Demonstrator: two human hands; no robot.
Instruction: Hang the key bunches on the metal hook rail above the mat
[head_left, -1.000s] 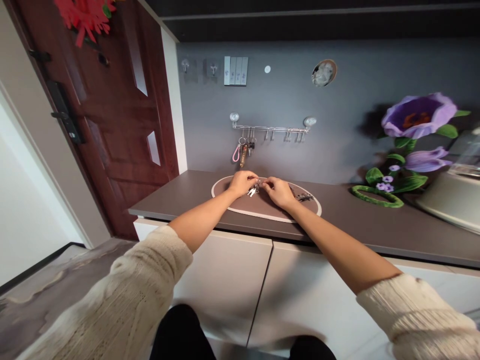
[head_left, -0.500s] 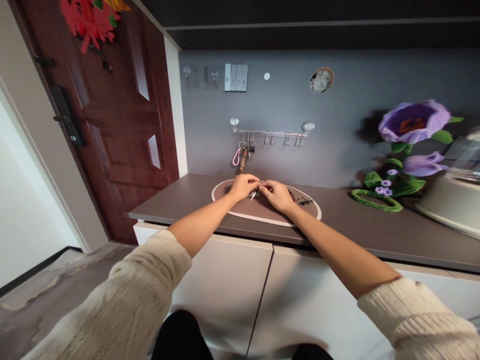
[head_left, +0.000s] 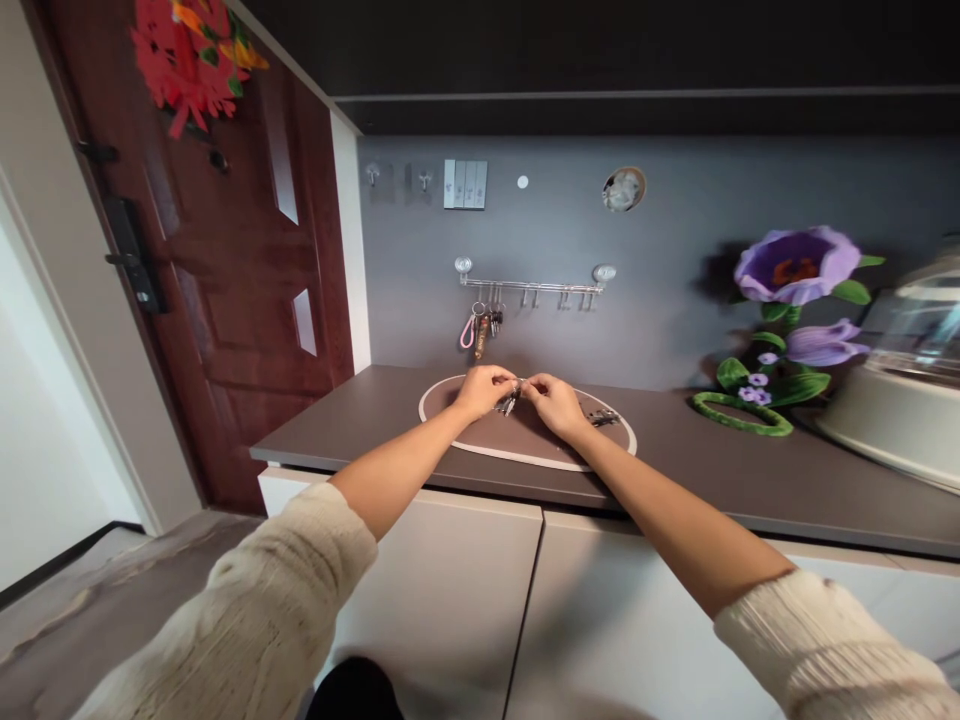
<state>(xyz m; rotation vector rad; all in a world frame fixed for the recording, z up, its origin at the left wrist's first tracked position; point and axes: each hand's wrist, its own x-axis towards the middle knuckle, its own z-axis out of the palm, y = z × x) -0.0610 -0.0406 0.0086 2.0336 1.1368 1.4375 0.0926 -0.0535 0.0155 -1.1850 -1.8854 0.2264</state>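
A bunch of keys (head_left: 509,402) hangs from a ring between my two hands, above the brown oval mat (head_left: 517,447). My left hand (head_left: 484,391) pinches the ring from the left side. From the right, my right hand (head_left: 556,402) pinches the same ring, its fingertips almost meeting the left ones. The exact grip on the ring is too small to make out. More keys (head_left: 604,417) lie on the mat just right of my right hand, partly hidden by it.
On the wall, a clear hook rail (head_left: 532,287) carries keys, a pink strap (head_left: 467,332) and a brown tag. Purple fabric flowers (head_left: 799,265) and a cream-based appliance (head_left: 892,420) stand at the right. A dark red door (head_left: 247,330) is at the left; a dark shelf (head_left: 600,60) overhangs the counter.
The camera view has tilted slightly up, so everything sits lower in the picture. Both hands stay together at the key ring, with only small finger movements.
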